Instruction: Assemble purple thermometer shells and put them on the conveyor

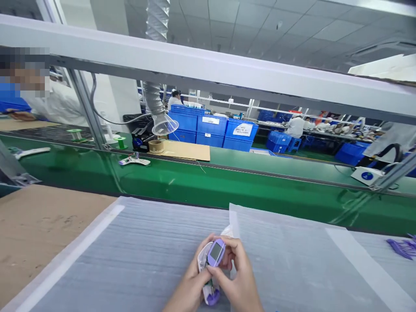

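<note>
In the lower middle of the head view, my left hand (193, 279) is closed round a white housing half (201, 260) of a small handheld device. A green circuit board and a purple end piece (212, 298) show in its lower part. My right hand (238, 273) pinches a purple display cover (216, 252) with a grey screen, held against the upper part of the housing. My left thumb also lies close to the cover's lower edge. Fingers hide much of the housing's back.
White foam sheeting (146, 255) covers the bench, with cardboard (48, 225) at left and purple parts (403, 247) at far right. Beyond runs a green conveyor (182, 182) carrying white device halves (134, 160). A metal frame (208, 65) crosses above; a co-worker sits at far left.
</note>
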Action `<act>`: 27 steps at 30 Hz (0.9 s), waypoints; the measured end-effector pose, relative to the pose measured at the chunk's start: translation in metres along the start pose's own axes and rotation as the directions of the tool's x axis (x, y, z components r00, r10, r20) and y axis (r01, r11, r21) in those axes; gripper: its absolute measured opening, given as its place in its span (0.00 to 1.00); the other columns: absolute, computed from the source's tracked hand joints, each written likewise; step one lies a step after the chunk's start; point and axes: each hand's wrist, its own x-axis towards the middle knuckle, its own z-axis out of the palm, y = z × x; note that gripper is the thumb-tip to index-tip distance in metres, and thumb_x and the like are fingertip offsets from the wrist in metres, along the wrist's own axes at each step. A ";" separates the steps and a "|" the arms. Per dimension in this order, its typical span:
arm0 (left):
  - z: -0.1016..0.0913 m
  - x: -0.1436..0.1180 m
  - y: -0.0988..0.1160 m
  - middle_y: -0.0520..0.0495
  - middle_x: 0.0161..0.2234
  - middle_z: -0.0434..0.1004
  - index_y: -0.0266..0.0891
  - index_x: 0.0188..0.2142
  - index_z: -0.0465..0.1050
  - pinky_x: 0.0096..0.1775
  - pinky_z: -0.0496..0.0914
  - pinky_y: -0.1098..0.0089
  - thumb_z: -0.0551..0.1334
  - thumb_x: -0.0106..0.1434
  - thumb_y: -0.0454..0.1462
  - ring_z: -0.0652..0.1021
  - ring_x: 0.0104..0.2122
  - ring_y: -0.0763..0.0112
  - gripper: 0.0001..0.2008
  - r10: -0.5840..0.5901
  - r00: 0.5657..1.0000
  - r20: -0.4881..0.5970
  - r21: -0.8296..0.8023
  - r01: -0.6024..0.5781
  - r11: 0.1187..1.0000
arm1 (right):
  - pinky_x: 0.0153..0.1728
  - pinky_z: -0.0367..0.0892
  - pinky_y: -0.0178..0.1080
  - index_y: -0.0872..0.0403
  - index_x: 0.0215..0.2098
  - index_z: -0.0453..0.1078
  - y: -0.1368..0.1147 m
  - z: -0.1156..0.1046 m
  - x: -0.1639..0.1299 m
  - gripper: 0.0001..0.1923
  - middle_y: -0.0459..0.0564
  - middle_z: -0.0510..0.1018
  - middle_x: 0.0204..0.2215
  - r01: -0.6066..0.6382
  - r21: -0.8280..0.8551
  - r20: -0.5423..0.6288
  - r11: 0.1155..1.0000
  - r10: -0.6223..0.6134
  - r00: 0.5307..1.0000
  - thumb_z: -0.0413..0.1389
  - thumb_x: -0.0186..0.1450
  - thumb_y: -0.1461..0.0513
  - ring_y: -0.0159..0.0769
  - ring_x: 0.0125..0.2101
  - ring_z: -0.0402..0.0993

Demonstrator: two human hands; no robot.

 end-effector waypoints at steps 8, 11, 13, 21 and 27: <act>-0.012 -0.001 -0.002 0.44 0.59 0.61 0.45 0.60 0.55 0.58 0.55 0.59 0.61 0.60 0.37 0.64 0.57 0.58 0.29 0.262 0.962 0.074 0.404 -0.270 0.874 | 0.29 0.63 0.32 0.51 0.42 0.67 -0.001 -0.016 0.002 0.19 0.43 0.70 0.28 0.012 -0.056 0.203 0.998 0.000 0.979 0.60 0.53 0.67 0.33 0.27 0.66; -0.012 -0.001 -0.003 0.43 0.55 0.66 0.44 0.60 0.55 0.54 0.61 0.59 0.59 0.60 0.34 0.69 0.52 0.59 0.29 0.256 0.962 0.093 0.450 -0.270 0.851 | 0.32 0.63 0.33 0.50 0.42 0.68 -0.007 -0.016 0.001 0.18 0.44 0.72 0.32 -0.009 -0.062 0.225 0.998 0.022 0.974 0.60 0.53 0.67 0.33 0.30 0.65; -0.011 -0.001 -0.003 0.45 0.51 0.70 0.45 0.60 0.55 0.52 0.63 0.61 0.59 0.60 0.34 0.71 0.49 0.61 0.29 0.246 0.965 0.095 0.456 -0.262 0.851 | 0.33 0.63 0.34 0.50 0.42 0.68 -0.008 -0.016 0.000 0.18 0.44 0.72 0.32 -0.015 -0.071 0.237 0.997 0.032 0.971 0.60 0.53 0.67 0.34 0.30 0.66; -0.010 0.000 -0.004 0.47 0.50 0.71 0.45 0.59 0.55 0.47 0.66 0.65 0.58 0.58 0.31 0.73 0.45 0.64 0.30 0.225 0.973 0.046 0.498 -0.217 0.839 | 0.33 0.66 0.34 0.51 0.43 0.68 -0.002 -0.016 -0.002 0.18 0.46 0.74 0.33 0.061 -0.152 0.248 0.987 -0.022 0.969 0.62 0.54 0.65 0.36 0.31 0.69; -0.003 -0.003 -0.002 0.47 0.42 0.76 0.43 0.55 0.53 0.43 0.69 0.66 0.60 0.55 0.30 0.76 0.41 0.64 0.29 0.202 0.978 -0.049 0.527 -0.147 0.837 | 0.33 0.67 0.34 0.49 0.45 0.67 0.003 -0.011 -0.008 0.19 0.45 0.73 0.35 0.070 -0.173 0.222 0.983 -0.030 0.975 0.62 0.56 0.64 0.35 0.32 0.69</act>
